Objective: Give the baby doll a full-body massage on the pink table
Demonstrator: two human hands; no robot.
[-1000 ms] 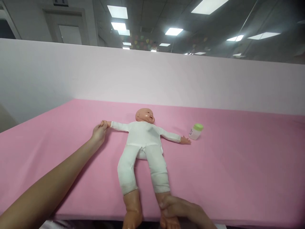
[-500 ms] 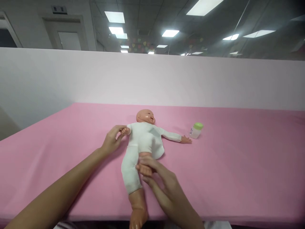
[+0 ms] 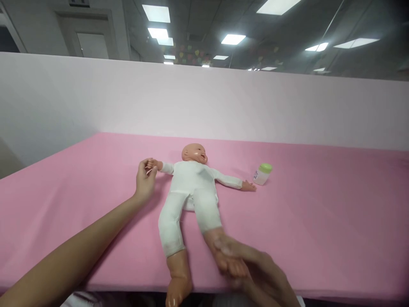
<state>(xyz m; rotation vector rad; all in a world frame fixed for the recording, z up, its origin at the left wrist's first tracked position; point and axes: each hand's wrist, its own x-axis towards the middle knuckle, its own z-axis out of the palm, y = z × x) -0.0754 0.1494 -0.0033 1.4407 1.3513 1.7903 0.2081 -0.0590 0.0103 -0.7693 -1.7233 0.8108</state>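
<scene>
Lighting: bright, even overhead light from rectangular white ceiling panels [image 3: 156,13]; dimmer ceiling corners. Shadow: soft, beside the bare left forearm [image 3: 73,243] on the pink cloth-covered tabletop [image 3: 319,221]. Glare: small highlight on the peach vinyl doll foot [image 3: 172,294]. Quality: wide-angle bowing toward the frame edges, slight overall softness.

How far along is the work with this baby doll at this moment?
Done: the baby doll lies on its back in a white suit. In hand: the left hand holds the doll's hand; the right hand holds the doll's foot. Left: no hand is on the green-capped bottle yet.
</scene>
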